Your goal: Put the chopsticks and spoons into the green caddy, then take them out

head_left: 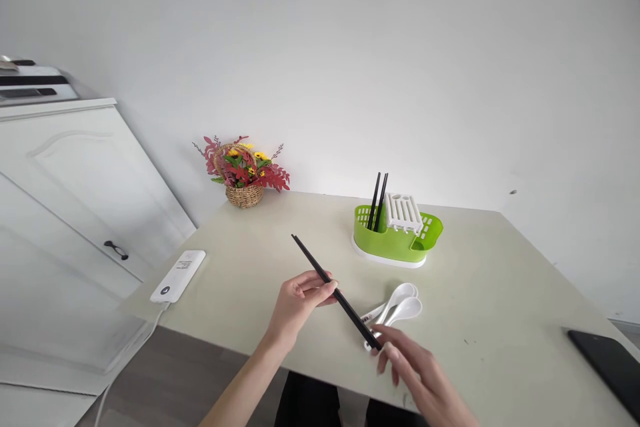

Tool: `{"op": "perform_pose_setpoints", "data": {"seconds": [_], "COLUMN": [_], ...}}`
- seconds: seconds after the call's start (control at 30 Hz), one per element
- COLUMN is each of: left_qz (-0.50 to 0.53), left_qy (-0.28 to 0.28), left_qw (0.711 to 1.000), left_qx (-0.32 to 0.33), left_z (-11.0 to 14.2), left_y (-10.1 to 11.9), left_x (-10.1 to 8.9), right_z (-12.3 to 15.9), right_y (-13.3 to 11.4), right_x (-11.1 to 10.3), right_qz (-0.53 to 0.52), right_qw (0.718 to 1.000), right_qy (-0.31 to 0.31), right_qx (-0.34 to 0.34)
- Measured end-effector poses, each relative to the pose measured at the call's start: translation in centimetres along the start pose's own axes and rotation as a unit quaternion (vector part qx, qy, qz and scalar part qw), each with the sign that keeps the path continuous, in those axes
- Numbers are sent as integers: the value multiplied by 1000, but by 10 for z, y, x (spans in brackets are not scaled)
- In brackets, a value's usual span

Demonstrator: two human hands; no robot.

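A pair of black chopsticks (351,313) slants over the near part of the table, thin tips up to the left. My left hand (301,300) pinches it around the middle between thumb and fingers. At the thick lower end, the fingers of my right hand (413,361) close around the chopsticks. Several white spoons (406,307) lie together just beyond my right hand, their handles partly hidden behind the chopsticks and fingers. Farther back stands a green utensil holder (387,247) on a white base. More black chopsticks (373,202) stand upright in its left compartment, beside a white slotted rack (404,215).
A wicker basket of artificial flowers (245,195) sits at the table's back left. Near the left edge lies a white power bank (179,276) with a cable. A black phone (605,360) rests at the right edge. A white cabinet (75,233) stands left of the table.
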State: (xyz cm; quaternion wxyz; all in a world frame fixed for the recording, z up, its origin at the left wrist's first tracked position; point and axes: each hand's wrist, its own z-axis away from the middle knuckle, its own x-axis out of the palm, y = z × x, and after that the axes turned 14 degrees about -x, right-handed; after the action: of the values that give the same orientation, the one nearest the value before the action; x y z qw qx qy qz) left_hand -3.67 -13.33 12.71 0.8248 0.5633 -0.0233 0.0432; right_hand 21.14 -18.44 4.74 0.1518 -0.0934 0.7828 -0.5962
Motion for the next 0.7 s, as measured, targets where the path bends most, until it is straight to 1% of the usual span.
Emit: {"op": "perform_pose_setpoints", "data": {"seconds": [0.03, 0.1, 0.17, 0.23, 0.37, 0.53, 0.7], "left_qz": [14, 32, 45, 60, 85, 86, 72], "left_qy": [2, 5, 4, 2, -2, -15, -25], "left_qw": [1000, 999, 998, 996, 993, 991, 991], "left_qx": [-10, -29, -48, -65, -87, -97, -106], "left_z": [0, 1, 1, 0, -2, -6, -7], "left_y": [-3, -10, -16, -22, -31, -32, -30], "left_x": [1, 1, 2, 3, 8, 19, 29], "right_z": [-3, -6, -5, -4, -1, 1, 6], "right_y": [-8, -18, -21, -22, -21, -18, -5], "right_x": [10, 26, 36, 41, 42, 37, 34], "right_qz": [-45, -101, -110, -106, -126, -132, -133], "right_qw": [999, 994, 992, 990, 983, 979, 974], "right_qy": [-28, -41, -14, 23, 75, 88, 118], "right_qx": [-3, 15, 52, 86, 114, 130, 143]}}
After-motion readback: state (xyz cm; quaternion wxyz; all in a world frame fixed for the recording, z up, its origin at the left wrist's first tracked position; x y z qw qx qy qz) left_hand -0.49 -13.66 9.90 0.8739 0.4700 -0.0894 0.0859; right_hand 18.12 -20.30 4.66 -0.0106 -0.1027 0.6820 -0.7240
